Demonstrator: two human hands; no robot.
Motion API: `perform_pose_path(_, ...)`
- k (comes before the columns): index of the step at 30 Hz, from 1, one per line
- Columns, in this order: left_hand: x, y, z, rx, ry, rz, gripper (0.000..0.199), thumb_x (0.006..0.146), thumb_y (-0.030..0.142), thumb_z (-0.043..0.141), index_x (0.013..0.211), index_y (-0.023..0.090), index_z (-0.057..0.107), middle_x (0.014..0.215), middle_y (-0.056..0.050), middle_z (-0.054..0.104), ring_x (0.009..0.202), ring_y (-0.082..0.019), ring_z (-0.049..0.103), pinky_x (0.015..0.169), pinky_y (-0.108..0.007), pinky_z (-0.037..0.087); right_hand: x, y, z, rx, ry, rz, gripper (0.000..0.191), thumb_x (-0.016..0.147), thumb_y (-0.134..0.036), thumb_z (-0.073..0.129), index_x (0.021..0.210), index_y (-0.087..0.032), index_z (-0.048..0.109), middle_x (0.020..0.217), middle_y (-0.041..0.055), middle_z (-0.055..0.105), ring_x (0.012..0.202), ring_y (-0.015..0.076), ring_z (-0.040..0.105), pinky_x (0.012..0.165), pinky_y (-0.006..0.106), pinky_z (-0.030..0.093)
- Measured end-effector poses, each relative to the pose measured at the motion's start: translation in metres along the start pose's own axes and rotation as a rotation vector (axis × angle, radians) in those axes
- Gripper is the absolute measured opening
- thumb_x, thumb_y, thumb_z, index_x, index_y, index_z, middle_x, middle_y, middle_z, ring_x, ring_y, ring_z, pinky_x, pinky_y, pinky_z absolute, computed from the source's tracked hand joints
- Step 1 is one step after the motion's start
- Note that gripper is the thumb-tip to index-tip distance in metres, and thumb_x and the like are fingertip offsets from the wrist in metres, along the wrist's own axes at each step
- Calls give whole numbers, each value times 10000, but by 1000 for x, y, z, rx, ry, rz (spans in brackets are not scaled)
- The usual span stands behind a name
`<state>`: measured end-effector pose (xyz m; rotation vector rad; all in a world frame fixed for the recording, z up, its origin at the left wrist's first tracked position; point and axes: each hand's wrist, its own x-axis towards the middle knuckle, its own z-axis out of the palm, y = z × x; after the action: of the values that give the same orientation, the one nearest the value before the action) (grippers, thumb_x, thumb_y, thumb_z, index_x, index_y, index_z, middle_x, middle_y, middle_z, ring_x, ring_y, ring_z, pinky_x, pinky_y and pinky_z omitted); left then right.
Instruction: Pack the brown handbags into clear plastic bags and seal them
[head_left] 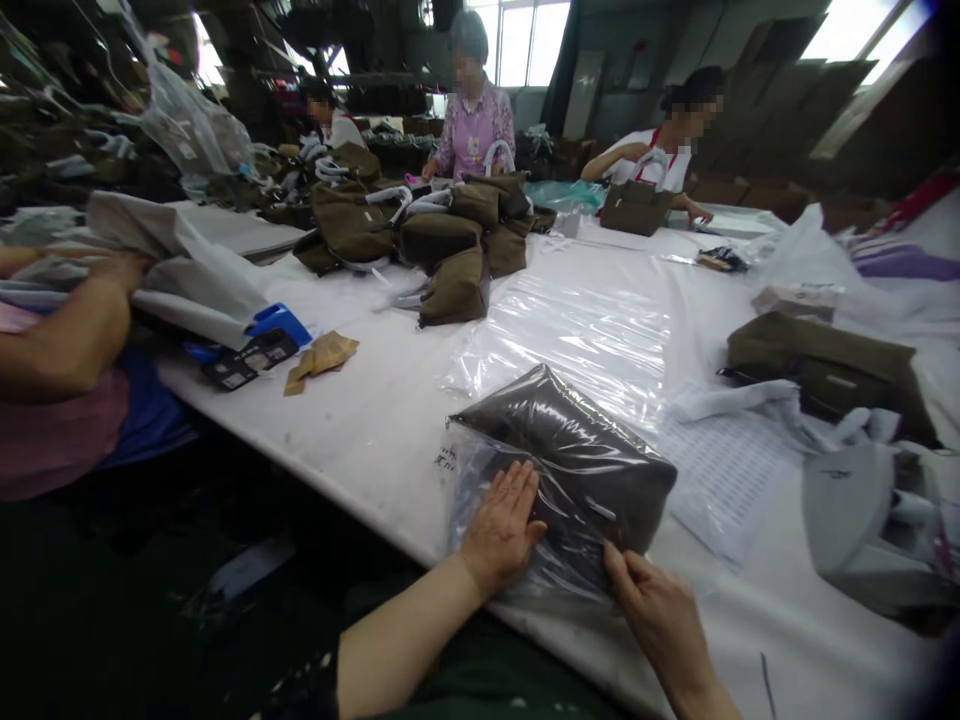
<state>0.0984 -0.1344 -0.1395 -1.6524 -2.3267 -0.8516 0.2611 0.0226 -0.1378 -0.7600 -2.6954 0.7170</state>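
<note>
A dark olive handbag (559, 430) lies at the table's near edge inside a clear plastic bag (472, 490). My left hand (504, 530) rests flat on the plastic, its fingers stretched out together over the left part of the wrapped handbag. At the near right corner, the thumb and fingers of my right hand (656, 605) pinch the plastic bag's edge. Just beyond the handbag a stack of flat clear plastic bags (577, 330) is spread on the table.
Olive handbags (442, 240) are heaped at the far middle. Another handbag (832, 365), a printed sheet (739, 480) and a grey tape dispenser (862, 520) lie to the right. Brown paper pieces (322, 358) and a blue-and-black object (262, 350) sit left. Co-workers stand around the table.
</note>
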Motion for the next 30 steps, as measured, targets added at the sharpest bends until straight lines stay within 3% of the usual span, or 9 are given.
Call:
perform_pose_path(3,10,-11,24,43,-16,-75,584,911,355,362,1402,79,209,1433,-164,303,1350,-274,206,1069,-475,295,0,8,3,118,54,93,426,837,-572,419,647,-212,544,486,-15,512,424,122,483,456,227,353)
perform_pose_path(8,5,-14,25,115,-12,-57,607,900,254,374,1427,103,112,1447,-137,285,1353,-252,208,1070,-441,299,-9,60,-13,451,364,392,384,736,-547,593,862,-186,566,695,41,652,628,190,615,589,266,482)
perform_pose_path(13,6,-18,34,217,151,-20,676,839,264,481,1429,179,163,1392,-105,399,1336,-280,249,1091,-467,207,-12,150,-95,428,907,507,386,670,-489,668,846,-157,579,732,50,624,686,193,597,702,321,471)
perform_pose_path(15,8,-20,41,228,219,-48,655,831,280,486,1420,209,207,1344,-101,464,1333,-294,248,1094,-503,148,-6,184,-135,343,1014,536,427,660,-493,655,903,-153,569,823,56,613,742,187,574,746,331,449)
perform_pose_path(17,10,-20,44,207,254,-96,616,846,275,448,1416,233,218,1313,-104,495,1332,-303,246,1082,-539,131,5,211,-164,314,996,598,500,661,-503,631,1009,-158,533,914,61,603,792,183,552,768,331,434)
perform_pose_path(20,13,-20,45,162,236,-163,591,870,253,391,1422,251,182,1295,-104,506,1336,-303,237,1073,-566,124,26,238,-181,426,829,687,520,660,-499,621,1037,-157,514,813,45,628,748,189,564,726,341,446)
perform_pose_path(24,14,-22,43,157,196,-200,594,879,255,374,1430,237,151,1291,-105,501,1331,-293,252,1088,-554,101,42,247,-178,603,732,719,502,568,-418,716,955,-169,515,659,27,628,668,201,597,636,324,476)
perform_pose_path(27,16,-22,41,179,175,-196,592,886,252,362,1433,211,139,1295,-125,492,1335,-293,243,1089,-552,96,38,241,-173,680,821,724,581,547,-429,710,1005,-209,428,676,-5,613,597,158,580,517,256,456)
perform_pose_path(30,17,-19,39,192,147,-201,582,893,257,350,1430,169,145,1304,-160,473,1338,-295,236,1088,-547,103,24,229,-162,690,883,772,472,645,-569,556,943,-235,406,614,-50,550,438,97,466,385,206,351)
